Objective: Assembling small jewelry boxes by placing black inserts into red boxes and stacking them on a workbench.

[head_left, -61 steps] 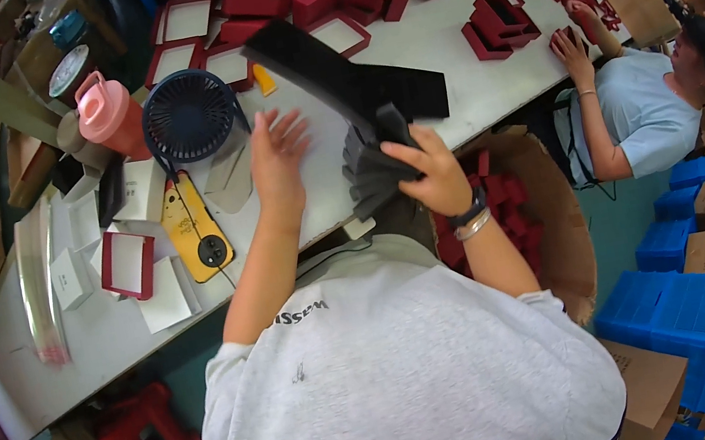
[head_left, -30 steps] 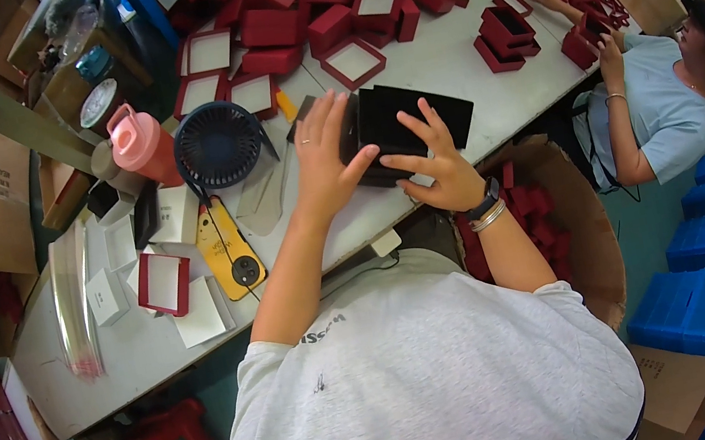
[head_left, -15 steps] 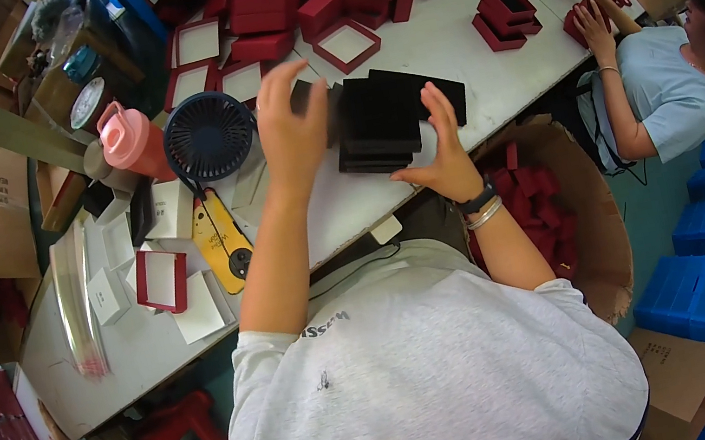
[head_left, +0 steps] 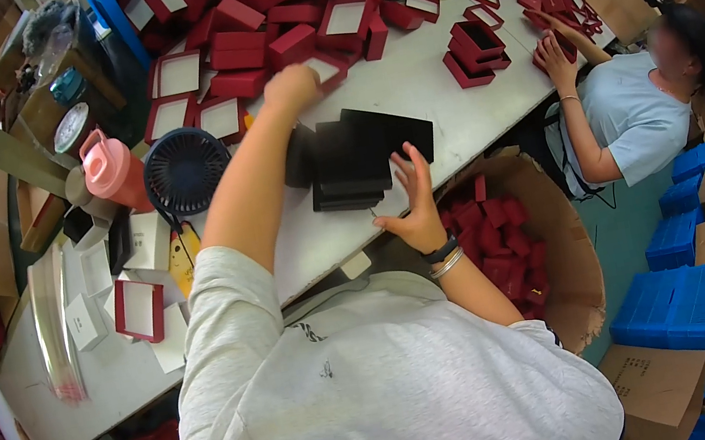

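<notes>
Curling our left hand (head_left: 292,89) by a red box (head_left: 331,71), its grip unclear, we hold our right hand (head_left: 413,209) half open, empty, beside a black stack (head_left: 349,164).

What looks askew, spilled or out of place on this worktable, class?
The black pieces beside the right hand look askew: they are stacked unevenly, one jutting out to the right. The red boxes beyond lie jumbled at mixed angles. No spill shows.

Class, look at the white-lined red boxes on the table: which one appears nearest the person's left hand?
The white-lined red box just right of the left hand in the picture: that hand partly hides it, while the others show apart from it.
</notes>
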`<state>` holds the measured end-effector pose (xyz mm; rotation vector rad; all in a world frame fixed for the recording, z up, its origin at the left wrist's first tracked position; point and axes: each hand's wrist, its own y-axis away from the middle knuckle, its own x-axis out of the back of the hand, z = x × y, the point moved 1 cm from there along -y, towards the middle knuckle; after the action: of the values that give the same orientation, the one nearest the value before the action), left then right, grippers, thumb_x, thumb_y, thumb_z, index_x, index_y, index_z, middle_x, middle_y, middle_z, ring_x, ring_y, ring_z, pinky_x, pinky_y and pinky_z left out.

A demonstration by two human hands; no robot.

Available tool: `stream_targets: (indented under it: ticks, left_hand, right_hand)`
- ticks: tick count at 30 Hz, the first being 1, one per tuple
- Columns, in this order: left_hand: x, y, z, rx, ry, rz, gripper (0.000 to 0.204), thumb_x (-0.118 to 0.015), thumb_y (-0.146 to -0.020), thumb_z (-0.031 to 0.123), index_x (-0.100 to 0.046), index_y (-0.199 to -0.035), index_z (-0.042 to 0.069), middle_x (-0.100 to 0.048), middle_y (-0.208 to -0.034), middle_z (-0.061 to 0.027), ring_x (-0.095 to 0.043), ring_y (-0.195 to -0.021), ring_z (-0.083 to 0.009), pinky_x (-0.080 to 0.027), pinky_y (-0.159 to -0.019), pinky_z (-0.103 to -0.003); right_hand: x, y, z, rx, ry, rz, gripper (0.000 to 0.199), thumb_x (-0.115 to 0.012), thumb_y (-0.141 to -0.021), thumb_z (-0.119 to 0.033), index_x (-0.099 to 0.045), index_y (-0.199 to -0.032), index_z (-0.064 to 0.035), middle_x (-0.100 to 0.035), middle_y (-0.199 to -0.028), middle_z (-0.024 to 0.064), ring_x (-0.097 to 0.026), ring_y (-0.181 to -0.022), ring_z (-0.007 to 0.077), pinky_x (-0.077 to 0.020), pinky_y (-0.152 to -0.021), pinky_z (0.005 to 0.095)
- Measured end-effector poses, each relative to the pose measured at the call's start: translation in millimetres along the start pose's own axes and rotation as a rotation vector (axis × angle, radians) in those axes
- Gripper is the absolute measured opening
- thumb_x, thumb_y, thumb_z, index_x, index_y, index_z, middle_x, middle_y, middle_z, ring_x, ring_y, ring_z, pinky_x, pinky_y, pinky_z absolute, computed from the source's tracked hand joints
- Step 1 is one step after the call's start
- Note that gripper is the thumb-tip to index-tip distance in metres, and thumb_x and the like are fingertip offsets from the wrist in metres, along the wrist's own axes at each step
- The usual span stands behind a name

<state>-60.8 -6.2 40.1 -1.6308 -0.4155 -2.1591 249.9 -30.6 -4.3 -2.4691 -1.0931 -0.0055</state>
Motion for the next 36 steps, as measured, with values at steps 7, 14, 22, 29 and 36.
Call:
stream_targets:
  ticks: [7,14,22,29,36]
  left_hand:
    - [121.3,142.9,23.9,-0.283,0.425,0.520,0.022,-0.069,-0.083,0.019,-0.068,-0.096,0.002,-0.063,-0.123,-0.0106,-0.057,-0.113,-0.0332,-0.046,-0.096,-0.039]
    - [23.9,346.1,2.9,-0.071,0.546,0.377,0.014,-0.078,-0.072,0.006,-0.069,-0.084,0.005,-0.040,-0.150,-0.0208,-0.030,-0.143,-0.0440,-0.025,-0.115,-0.051]
    - [-27.1,363.6,15.7,-0.035,0.515,0.200,0.032,-0.079,-0.068,0.006,-0.064,-0.096,0.007,-0.035,-0.150,-0.0249,-0.038,-0.136,-0.0459,-0.037,-0.109,-0.049]
    - [-30.9,355.4,12.5,0.042,0.757,0.183,0.081,-0.083,-0.064,0.007,-0.040,-0.132,0.001,-0.036,-0.148,-0.0237,-0.039,-0.136,-0.0419,-0.039,-0.109,-0.044]
    - [-29.1,351.1,7.1,0.004,0.655,0.123,0.099,-0.084,-0.061,0.008,-0.035,-0.148,0.008,-0.039,-0.148,-0.0182,-0.039,-0.136,-0.0380,-0.036,-0.112,-0.042]
  right_hand:
    - [20.8,-59.2,-57.4,0.330,0.276,-0.123,0.103,-0.087,-0.065,-0.045,-0.037,-0.148,-0.0083,-0.030,-0.153,0.0197,-0.033,-0.140,0.0381,-0.0288,-0.114,0.0453]
    - [14.7,-104.8,-61.5,0.304,0.361,-0.514,0.095,-0.085,-0.067,-0.034,-0.039,-0.146,-0.0105,-0.046,-0.143,0.0116,-0.039,-0.134,0.0347,-0.0308,-0.113,0.0431]
    - [-22.4,-47.3,-124.6,0.503,0.176,-0.547,0.071,-0.084,-0.061,-0.020,-0.060,-0.127,-0.0115,-0.047,-0.138,0.0174,-0.046,-0.125,0.0349,-0.0388,-0.105,0.0439]
    - [-61.2,-1.5,-64.2,0.350,0.296,-0.824,0.062,-0.081,-0.069,-0.023,-0.063,-0.127,-0.0213,-0.047,-0.137,0.0172,-0.044,-0.126,0.0365,-0.0401,-0.106,0.0462]
    - [-56.8,8.9,-58.5,0.444,0.499,-0.799,0.053,-0.078,-0.076,-0.032,-0.065,-0.125,-0.0175,-0.038,-0.151,0.0139,-0.032,-0.140,0.0398,-0.0273,-0.115,0.0508]
